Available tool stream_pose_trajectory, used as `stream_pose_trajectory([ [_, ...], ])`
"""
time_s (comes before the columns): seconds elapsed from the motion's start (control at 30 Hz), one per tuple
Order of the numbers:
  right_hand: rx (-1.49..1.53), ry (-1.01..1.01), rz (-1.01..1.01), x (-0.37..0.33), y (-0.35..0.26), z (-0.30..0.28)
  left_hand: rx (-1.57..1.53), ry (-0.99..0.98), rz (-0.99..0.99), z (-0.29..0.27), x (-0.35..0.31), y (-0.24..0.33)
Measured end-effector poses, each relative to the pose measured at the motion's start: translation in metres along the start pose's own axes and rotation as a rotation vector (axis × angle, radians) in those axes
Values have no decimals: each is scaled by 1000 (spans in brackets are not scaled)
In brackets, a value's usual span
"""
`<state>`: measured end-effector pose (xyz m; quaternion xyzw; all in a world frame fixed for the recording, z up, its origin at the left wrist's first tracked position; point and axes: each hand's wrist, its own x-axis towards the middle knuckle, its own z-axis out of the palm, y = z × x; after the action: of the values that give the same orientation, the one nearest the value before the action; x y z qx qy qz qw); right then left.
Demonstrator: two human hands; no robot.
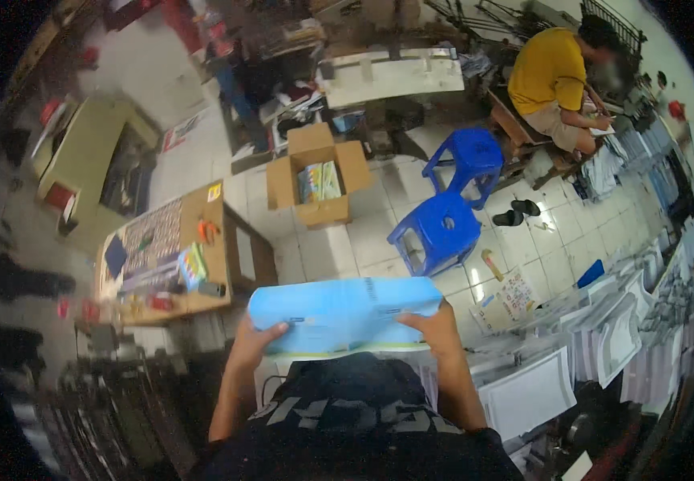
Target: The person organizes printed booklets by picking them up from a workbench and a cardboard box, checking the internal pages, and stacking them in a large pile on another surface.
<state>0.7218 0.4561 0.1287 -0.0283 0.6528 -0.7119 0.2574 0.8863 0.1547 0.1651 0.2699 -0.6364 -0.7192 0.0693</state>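
A wide light blue bundle [343, 313], which looks like stacked booklets or covers, is held level in front of my body. It has small dark print and a yellow-green lower edge. My left hand [260, 338] grips its left end, the thumb lying over the top face. At the opposite end my right hand [433, 327] holds it the same way, thumb on top. The fingers of both hands are hidden beneath the bundle. Beyond it, on the floor, an open cardboard box [329, 212] contains colourful booklets [319, 182].
To the left stands a wooden table [242, 232] with a booklet [193, 267] and an orange tool [207, 232]. Two blue plastic stools [441, 228] are ahead right. A person in a yellow shirt [551, 70] sits beyond them. Paper stacks [531, 393] line the right side; sandals [515, 213] lie on tiles.
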Motion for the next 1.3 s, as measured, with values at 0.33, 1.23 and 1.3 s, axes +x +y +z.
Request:
stream_pose_trajectory([
  [0.33,639,587,45,149,-45,-61,913,-659,1173,159,249,209],
  [1.23,155,35,397,707,-46,-409,77,-961,-571,507,855,-137],
  [1.3,183,13,478,736,-27,-441,-301,-711,-758,548,855,-162],
])
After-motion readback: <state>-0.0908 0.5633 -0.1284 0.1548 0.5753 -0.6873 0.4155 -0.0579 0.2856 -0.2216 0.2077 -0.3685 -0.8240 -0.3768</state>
